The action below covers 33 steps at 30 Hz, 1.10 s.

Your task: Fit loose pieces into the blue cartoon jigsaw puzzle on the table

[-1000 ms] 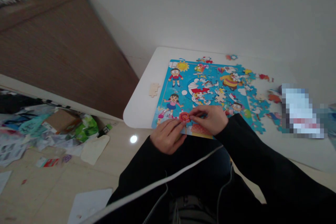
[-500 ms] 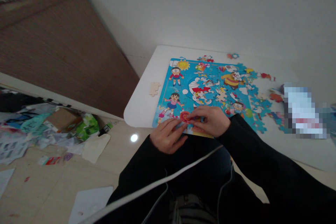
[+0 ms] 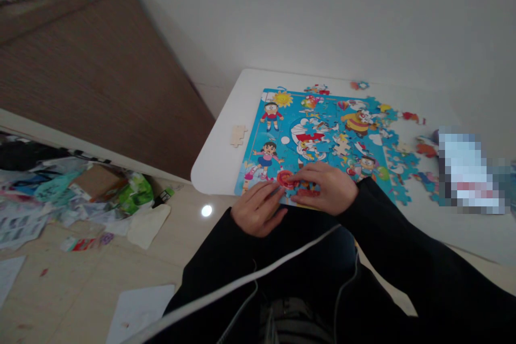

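Note:
A blue cartoon jigsaw puzzle lies on the white table, partly assembled, with loose pieces on top of it. My right hand rests at its front edge, index finger on the red round picture and thumb spread apart from it. Beside it, my left hand lies with fingers stretched out, tips touching the puzzle's front edge by the red picture. My right hand and sleeve cover part of the lower puzzle. A cluster of loose puzzle pieces lies along the right side.
One puzzle piece lies face down on the white table, left of the puzzle. A blurred-out object stands at the right. A brown cabinet is at the left, with bags and papers on the floor. A white cable crosses my lap.
My right thumb has moved away from the index finger and down toward the puzzle's front edge. More of the red round picture shows. My left hand has barely moved.

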Available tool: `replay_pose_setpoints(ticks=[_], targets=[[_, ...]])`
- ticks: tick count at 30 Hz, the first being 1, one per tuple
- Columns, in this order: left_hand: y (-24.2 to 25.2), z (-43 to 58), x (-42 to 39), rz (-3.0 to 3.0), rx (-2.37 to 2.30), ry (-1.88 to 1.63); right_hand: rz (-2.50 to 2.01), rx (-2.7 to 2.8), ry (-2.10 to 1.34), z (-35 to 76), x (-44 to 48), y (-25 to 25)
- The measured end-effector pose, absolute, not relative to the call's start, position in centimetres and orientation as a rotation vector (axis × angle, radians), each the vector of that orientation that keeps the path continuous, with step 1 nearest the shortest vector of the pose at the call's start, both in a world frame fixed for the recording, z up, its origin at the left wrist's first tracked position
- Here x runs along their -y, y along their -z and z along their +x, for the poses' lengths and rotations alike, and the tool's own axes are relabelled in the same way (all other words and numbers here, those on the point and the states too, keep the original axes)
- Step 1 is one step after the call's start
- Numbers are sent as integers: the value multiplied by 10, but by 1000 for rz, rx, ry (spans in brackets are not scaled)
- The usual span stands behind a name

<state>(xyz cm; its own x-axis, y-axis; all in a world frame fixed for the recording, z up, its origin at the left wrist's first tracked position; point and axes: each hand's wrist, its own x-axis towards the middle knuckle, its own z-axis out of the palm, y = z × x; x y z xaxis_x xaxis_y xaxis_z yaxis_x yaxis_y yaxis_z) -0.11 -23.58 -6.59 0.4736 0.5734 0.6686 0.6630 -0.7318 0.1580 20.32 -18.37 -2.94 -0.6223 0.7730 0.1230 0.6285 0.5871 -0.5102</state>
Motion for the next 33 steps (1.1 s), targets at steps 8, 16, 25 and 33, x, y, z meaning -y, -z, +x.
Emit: replay_pose_setpoints(ticks=[8, 16, 25, 33], targets=[[63, 2, 237, -2575, 1168, 1162, -1257, 2444, -526, 198, 194, 30], [61, 3, 239, -2538, 1248, 1220, -1369, 2321, -381, 182, 198, 34], [68, 6, 240, -2447, 1279, 1232, -1320, 2248, -479, 187, 194, 32], [71, 9, 238, -2405, 1318, 1252, -1264, 2295, -373, 194, 194, 41]])
